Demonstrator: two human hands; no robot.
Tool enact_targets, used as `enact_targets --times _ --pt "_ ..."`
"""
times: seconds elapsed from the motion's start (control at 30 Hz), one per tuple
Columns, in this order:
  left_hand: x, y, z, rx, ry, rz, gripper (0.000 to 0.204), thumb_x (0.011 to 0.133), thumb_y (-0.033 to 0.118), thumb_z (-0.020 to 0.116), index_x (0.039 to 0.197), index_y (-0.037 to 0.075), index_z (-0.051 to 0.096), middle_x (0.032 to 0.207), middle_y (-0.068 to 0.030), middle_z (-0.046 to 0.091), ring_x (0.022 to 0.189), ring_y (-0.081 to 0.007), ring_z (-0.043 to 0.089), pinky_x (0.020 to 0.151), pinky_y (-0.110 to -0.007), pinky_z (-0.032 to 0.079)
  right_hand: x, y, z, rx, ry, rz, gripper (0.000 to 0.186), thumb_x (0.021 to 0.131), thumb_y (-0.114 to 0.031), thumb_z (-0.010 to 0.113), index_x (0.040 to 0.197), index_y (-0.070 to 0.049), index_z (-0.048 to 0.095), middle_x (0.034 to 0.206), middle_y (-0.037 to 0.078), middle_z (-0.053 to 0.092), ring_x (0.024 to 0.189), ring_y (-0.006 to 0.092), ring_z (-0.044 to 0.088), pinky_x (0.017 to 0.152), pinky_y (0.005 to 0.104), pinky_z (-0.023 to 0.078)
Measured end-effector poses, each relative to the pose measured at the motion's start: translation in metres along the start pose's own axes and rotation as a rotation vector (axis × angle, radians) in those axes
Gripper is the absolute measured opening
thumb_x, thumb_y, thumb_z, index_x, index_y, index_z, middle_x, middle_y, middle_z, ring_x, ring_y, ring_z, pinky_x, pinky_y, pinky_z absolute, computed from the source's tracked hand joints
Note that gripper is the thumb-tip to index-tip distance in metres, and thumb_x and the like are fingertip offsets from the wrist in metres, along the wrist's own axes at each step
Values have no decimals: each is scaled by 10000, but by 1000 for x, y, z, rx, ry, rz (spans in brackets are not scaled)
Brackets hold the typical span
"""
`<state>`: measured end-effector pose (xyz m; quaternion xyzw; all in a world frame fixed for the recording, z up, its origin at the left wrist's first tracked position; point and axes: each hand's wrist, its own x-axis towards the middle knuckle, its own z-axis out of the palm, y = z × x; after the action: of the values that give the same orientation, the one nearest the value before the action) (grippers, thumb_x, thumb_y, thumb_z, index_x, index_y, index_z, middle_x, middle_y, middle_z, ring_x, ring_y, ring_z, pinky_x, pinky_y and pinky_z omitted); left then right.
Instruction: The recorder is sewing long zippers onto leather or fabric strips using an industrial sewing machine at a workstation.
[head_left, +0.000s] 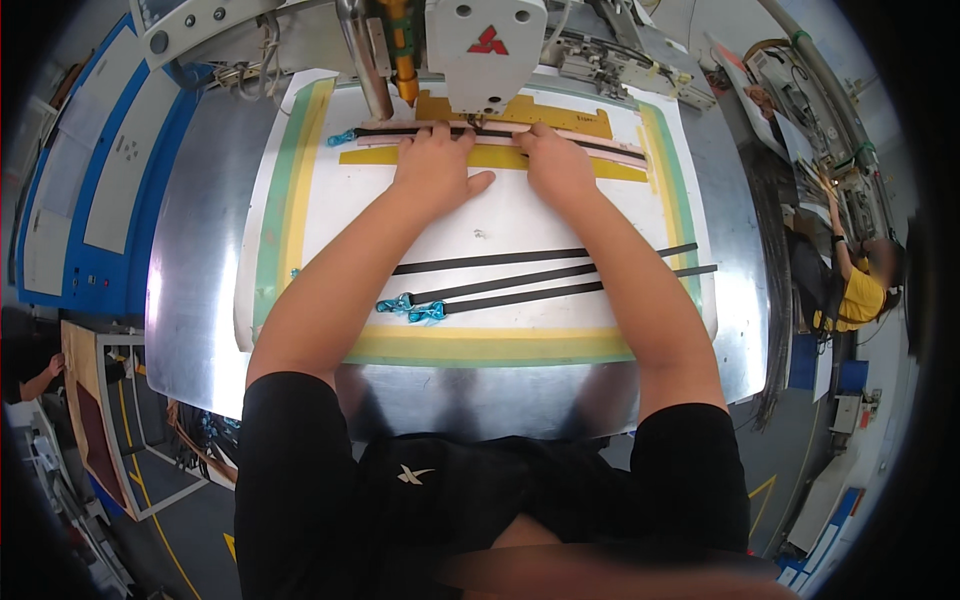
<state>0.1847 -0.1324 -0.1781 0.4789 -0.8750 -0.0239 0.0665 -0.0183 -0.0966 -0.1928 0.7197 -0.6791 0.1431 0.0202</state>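
Observation:
A black strap (pixel 575 148) lies lengthwise in a pale pink-edged slot between two yellow template plates, under the head of a sewing machine (pixel 488 55). Blue wrapping (pixel 342 138) covers its left end. My left hand (pixel 432 168) rests on the strap left of the needle area, fingers stretched and thumb apart. To the right of the needle, my right hand (pixel 556 170) has thumb and forefinger close together on the strap. Closer to me, several more black straps (pixel 500 262) lie on the white sheet, with blue-wrapped ends (pixel 425 312) at left.
The white work sheet (pixel 340 215) has green and yellow tape borders and lies on a shiny metal table (pixel 195 250). A metal post (pixel 362 60) stands behind my left hand. A blue cabinet (pixel 100 170) is at left. At right, a person in yellow (pixel 862 298) works nearby.

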Motion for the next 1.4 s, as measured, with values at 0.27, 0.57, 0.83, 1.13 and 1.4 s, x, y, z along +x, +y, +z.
enact_targets --times 0.27,0.57,0.83,1.13,1.4 --pt "7 18 -2 -3 -96 -35 738 913 556 675 1474 85 585 1481 -212 544 1370 -375 529 1141 -564 392 -5 9 -4 23 -12 -12 338 943 -54 533 1203 -128 737 1171 103 667 1060 316 707 880 454 576" --pt "4 42 -2 41 -52 -61 769 910 565 674 1499 85 556 1512 -185 530 1404 -372 504 1158 -597 375 -18 39 -8 4 6 15 349 941 -56 531 1203 -136 748 1199 99 679 1058 327 706 887 452 572" --pt "14 52 14 2 -28 -15 770 913 598 668 1508 125 548 1500 -181 528 1402 -397 489 1153 -640 364 -16 41 -12 1 1 -20 307 958 -82 538 1166 -142 754 1169 100 677 1040 312 713 868 447 579" --pt "16 63 9 53 1 -35 758 919 583 665 1503 114 549 1472 -173 546 1368 -380 513 1156 -615 372 -23 60 -23 -30 -40 10 380 947 -47 529 1234 -164 748 1219 90 670 1091 311 702 918 437 569" --pt "23 67 23 10 59 38 700 916 550 660 1441 90 607 1448 -136 576 1362 -343 514 1129 -611 396 -28 76 -26 -64 -65 69 402 948 -45 515 1257 -171 739 1228 81 668 1104 308 698 930 440 569"
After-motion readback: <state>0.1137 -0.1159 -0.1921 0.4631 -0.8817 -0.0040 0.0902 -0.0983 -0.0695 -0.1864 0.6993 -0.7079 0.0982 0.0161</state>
